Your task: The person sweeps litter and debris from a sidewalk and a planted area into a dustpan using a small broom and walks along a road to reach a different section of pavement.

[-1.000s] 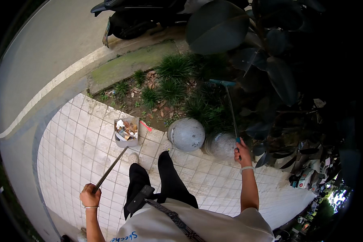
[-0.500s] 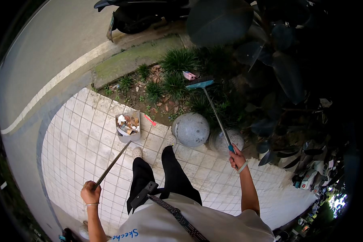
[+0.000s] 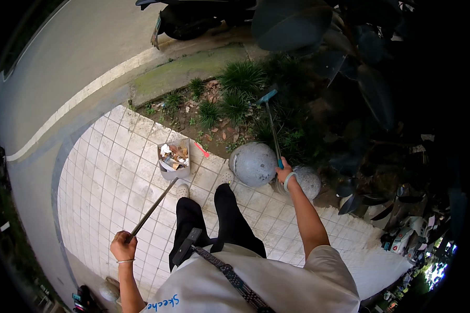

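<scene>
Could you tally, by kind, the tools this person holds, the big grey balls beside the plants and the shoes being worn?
Broom: 1
Long-handled dustpan: 1
Grey balls: 2
Pale shoes: 2
Total: 6

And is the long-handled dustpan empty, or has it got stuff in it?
Not empty: white scraps and brown bits show inside the open dustpan. How deep they go, I can't tell.

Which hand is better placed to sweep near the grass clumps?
Right, probably: the right hand grips the broom, its head near the grass; the left hand holds the dustpan handle.
</scene>
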Motion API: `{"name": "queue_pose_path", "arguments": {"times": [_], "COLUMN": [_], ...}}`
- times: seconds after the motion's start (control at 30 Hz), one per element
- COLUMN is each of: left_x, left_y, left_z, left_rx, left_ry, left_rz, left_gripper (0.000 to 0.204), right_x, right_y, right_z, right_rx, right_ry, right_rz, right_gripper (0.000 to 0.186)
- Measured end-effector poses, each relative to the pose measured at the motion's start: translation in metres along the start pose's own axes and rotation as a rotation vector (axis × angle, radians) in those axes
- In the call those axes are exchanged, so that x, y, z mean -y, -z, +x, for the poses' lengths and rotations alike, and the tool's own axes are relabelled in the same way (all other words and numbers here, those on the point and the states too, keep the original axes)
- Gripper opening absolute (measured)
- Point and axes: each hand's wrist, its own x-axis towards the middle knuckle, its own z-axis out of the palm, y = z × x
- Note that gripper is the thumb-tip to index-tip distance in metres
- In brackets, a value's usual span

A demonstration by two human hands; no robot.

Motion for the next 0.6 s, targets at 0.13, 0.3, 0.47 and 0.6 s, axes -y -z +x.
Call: {"name": "queue_pose_path", "arguments": {"times": [0.13,0.3,0.47,0.6], "left_x": [0.012,0.040,0.063,0.085], "left_y": [0.004,0.008,0.010,0.028], "left_z": [-0.017,-0.024,-0.022,-0.040], "left_rx": [0.000,0.026,0.031,0.015], "left_ry": [0.038,0.016,-0.092,-0.145], "left_rz": [-0.026,-0.004,0.013,0.057], "left_gripper": [0.009,0.008,0.010,0.011], "right_x": [-0.050,-0.037,-0.020,0.001], "right_y": [0.038,0.072,-0.007,-0.070], "right_z": [-0.089,-0.150,-0.067,-0.055], "right_rx": [0.008,0.061,-0.148,0.017], "right_ry": [0.176,-0.085,-0.040,-0.195], "right_rz": [0.011,0.215,0.159,0.076], "right_gripper": [0.052,0.053,0.053,0.055]}}
